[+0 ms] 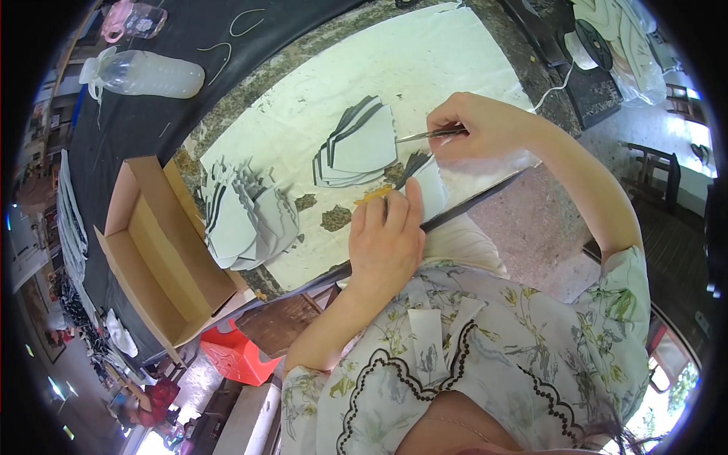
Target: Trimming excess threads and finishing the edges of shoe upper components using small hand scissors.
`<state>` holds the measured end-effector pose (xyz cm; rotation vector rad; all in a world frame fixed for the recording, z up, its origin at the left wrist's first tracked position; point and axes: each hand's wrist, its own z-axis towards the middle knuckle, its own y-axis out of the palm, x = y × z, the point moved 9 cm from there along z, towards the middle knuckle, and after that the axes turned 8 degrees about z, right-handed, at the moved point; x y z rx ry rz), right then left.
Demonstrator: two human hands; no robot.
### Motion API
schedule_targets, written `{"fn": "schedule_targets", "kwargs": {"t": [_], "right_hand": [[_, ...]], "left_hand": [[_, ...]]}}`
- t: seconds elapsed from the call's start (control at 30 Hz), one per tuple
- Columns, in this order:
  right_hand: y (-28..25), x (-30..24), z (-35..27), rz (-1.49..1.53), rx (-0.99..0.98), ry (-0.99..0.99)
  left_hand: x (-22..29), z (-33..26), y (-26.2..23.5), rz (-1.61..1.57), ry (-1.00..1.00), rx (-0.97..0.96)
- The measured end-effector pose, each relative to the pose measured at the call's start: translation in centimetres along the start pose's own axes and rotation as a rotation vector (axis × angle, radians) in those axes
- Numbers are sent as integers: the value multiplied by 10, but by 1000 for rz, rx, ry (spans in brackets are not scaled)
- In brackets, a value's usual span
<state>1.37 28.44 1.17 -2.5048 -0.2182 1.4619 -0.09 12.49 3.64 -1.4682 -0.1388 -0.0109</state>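
From the head camera, the left hand (387,235) presses flat on a white cut piece (429,186) at the near table edge, while the right hand (478,125) pinches a thin brush (425,136) above it. Two stacks of pieces (356,148) lie left on white paper (425,61); an open cardboard box (152,250) sits farther left. The brush tip is hard to make out.

Speckled stone worktop (318,34), wooden chairs (658,168), daylight

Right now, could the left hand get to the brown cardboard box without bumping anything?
Probably yes. The left hand presses a white piece at the table edge; the open cardboard box sits further to its left. Only a flat pile of white cut pieces lies between, low enough to pass over.
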Motion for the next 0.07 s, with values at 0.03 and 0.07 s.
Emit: {"fn": "schedule_targets", "kwargs": {"t": [0.03,0.07], "right_hand": [[-2,-1,0,3,-2,-26],[-2,-1,-1,3,-2,-24]], "left_hand": [[0,0,0,-2,0,0],[1,0,0,9,0,-1]]}}
